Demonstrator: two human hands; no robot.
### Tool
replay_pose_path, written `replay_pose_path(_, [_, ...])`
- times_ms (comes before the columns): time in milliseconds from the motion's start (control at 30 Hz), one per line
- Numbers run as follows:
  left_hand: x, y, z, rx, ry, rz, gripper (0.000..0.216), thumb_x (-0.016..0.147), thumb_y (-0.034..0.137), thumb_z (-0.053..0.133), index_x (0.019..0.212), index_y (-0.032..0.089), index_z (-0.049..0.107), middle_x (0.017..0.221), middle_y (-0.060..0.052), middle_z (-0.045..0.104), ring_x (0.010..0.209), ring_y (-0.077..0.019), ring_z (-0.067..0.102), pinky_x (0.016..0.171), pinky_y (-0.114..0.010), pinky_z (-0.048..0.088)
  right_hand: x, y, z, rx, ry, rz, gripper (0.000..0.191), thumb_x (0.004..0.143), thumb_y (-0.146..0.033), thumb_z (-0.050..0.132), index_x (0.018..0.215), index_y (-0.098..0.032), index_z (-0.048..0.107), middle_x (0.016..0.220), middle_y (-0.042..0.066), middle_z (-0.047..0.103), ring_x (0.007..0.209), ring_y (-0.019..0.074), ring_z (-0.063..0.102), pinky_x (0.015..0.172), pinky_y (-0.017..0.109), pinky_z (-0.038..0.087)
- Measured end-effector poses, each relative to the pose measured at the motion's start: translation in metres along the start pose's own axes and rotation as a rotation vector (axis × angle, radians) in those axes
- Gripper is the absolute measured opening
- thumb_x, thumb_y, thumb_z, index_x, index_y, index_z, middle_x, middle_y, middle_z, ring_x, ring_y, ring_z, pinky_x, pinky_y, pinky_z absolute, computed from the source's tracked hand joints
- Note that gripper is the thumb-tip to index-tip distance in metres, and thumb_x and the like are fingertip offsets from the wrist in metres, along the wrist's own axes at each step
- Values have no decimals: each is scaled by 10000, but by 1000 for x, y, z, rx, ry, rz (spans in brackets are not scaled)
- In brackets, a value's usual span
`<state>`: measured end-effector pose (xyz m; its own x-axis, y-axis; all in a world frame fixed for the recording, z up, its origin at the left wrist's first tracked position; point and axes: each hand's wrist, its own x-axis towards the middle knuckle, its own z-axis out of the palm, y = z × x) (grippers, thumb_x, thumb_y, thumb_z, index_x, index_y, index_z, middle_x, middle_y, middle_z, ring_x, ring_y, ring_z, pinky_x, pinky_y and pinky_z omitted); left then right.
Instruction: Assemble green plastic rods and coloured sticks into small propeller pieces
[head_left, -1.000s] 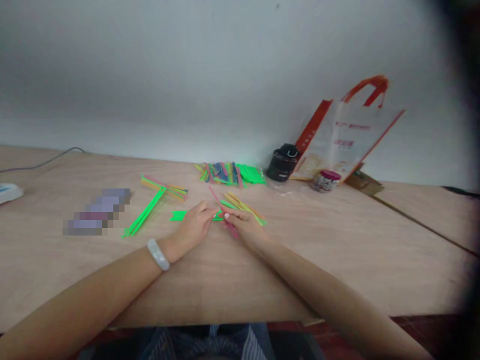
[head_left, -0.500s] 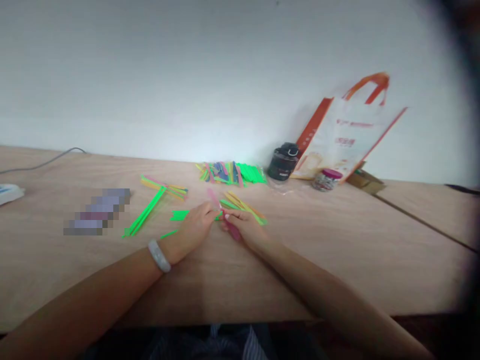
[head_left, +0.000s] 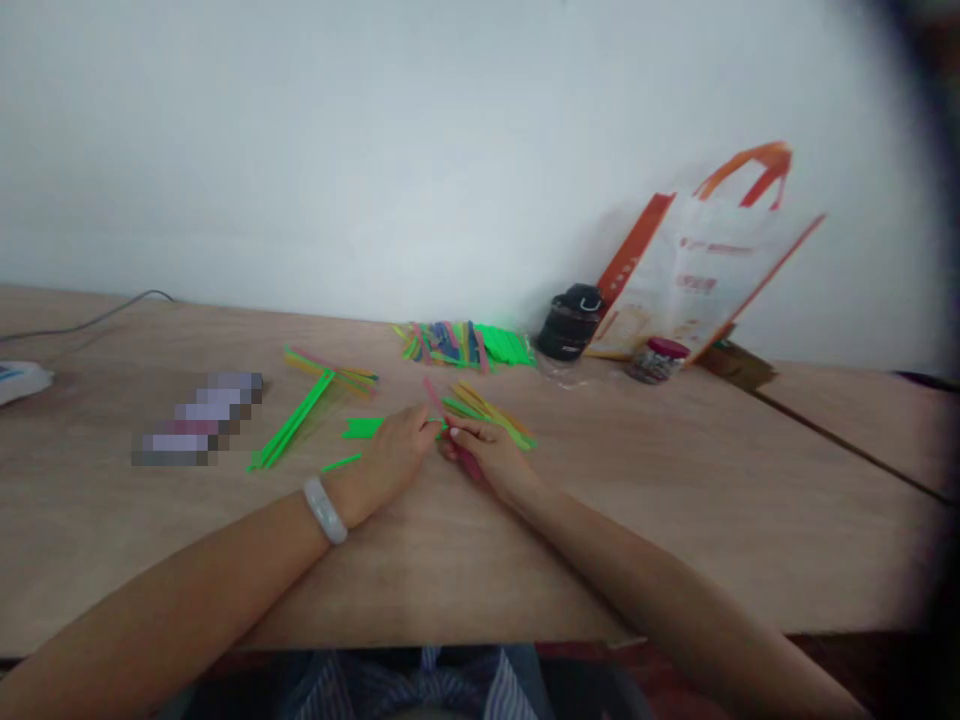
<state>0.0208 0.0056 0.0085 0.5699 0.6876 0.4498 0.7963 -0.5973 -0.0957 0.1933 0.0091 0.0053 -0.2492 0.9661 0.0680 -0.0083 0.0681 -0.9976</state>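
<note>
My left hand (head_left: 394, 455) and my right hand (head_left: 484, 450) meet at the middle of the wooden table (head_left: 600, 520). A pink stick (head_left: 433, 395) passes between them, and my right fingers pinch it; its middle is hidden. My left fingertips reach the same spot, with a little green showing there, but their grip is hidden. Left of my left hand lie a flat bright green strip (head_left: 364, 428) and a thin green strip (head_left: 341, 463). Yellow and green sticks (head_left: 484, 410) lie just beyond my right hand. A white bangle (head_left: 325, 510) circles my left wrist.
Farther left lie green sticks (head_left: 292, 420), yellow-pink sticks (head_left: 330, 368) and a pixelated object (head_left: 199, 430). At the back are mixed sticks (head_left: 465, 345), a black cup (head_left: 570, 322), a pink-lidded jar (head_left: 658, 360) and a white-orange bag (head_left: 697, 270).
The view has shifted slightly, with the back objects sitting a little differently. A thin green strip now shows left of my left hand. My hands stay together around the pink stick.
</note>
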Motion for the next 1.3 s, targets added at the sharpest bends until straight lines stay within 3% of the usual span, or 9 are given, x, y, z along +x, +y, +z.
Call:
replay_pose_path(333, [-1,-3,2,-59,24,9,220,918,131,400,1018,153,594,891,-63,543,851,-183,526,765,-306,464,-1,-1,0,-74,-23,-49,251,771,-378,617,933,-212,713,697,17,617,566,137,519,595,316,442])
replay_pose_path(567, [0,6,-8,-39,-11,-35,249,896,108,407,1063,135,590,974,-82,572,924,-211,514,823,-338,457,7,1,-7,-342,9,-149,345,819,-378,553,1110,-241,678,910,37,692,755,193,613,729,373,493])
replay_pose_path(667, [1,-9,-17,-38,-22,-80,293,890,95,396,1111,139,582,1010,-83,584,951,-203,520,859,-334,445,9,1,-13,-443,68,-163,381,846,-394,514,1167,-240,648,895,41,700,784,207,624,736,376,504])
replay_pose_path(767, [1,-42,-26,26,15,-228,318,892,103,372,1137,126,573,1006,-96,589,935,-201,537,870,-340,440,10,2,-18,-498,113,-193,396,853,-404,506,1181,-226,637,978,52,695,850,211,627,768,375,504])
replay_pose_path(967, [-11,-99,-33,181,-35,-504,372,897,133,333,1201,86,541,1057,-145,584,968,-243,557,849,-357,450,10,1,-17,-553,74,-245,358,860,-386,491,1123,-216,665,1002,55,697,939,214,615,823,371,486])
replay_pose_path(1133, [-18,-105,-35,211,-134,-574,305,880,149,365,1068,52,585,1053,-199,602,959,-284,591,806,-376,471,12,1,-20,-595,122,-264,333,853,-386,496,1054,-202,688,993,69,697,926,211,616,830,361,472])
replay_pose_path(1300, [-18,-103,-38,180,-163,-605,328,877,147,340,1118,46,538,1023,-198,625,912,-283,619,731,-367,498,15,1,-34,-664,248,-314,320,868,-387,467,980,-194,697,968,64,688,885,212,608,802,358,463])
